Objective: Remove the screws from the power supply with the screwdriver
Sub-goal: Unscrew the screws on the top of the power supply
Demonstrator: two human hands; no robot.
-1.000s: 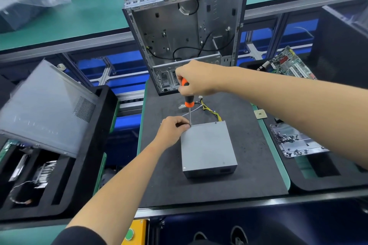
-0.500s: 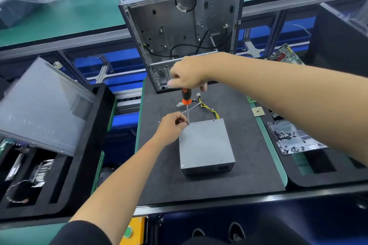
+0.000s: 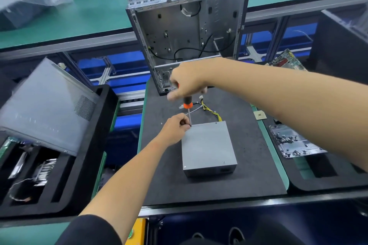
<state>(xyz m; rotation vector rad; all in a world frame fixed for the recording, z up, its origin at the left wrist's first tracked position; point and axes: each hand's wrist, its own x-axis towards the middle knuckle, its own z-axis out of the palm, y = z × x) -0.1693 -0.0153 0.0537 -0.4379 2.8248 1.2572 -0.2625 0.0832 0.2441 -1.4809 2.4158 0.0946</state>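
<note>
A grey metal power supply [image 3: 208, 145] lies flat on the black mat [image 3: 249, 175], its yellow and black cables [image 3: 211, 110] trailing away behind it. My right hand [image 3: 187, 81] grips the handle of an orange and black screwdriver [image 3: 187, 105], which stands upright with its tip at the box's far left corner. My left hand [image 3: 176, 129] rests at that corner and pinches the shaft near the tip. The screw under the tip is hidden. Small screws show at the near left corner [image 3: 184, 166] and the near right [image 3: 223, 162].
An open, empty computer case [image 3: 189, 30] stands upright at the mat's far end. A grey side panel [image 3: 45, 105] leans in a black foam tray at left. At right lie a metal plate with several loose screws [image 3: 292, 143], a small chip [image 3: 259, 115] and a circuit board [image 3: 286, 61].
My right hand has turned on the screwdriver handle, its fingers shifting round it. The tip and my left hand stay at the same corner of the power supply.
</note>
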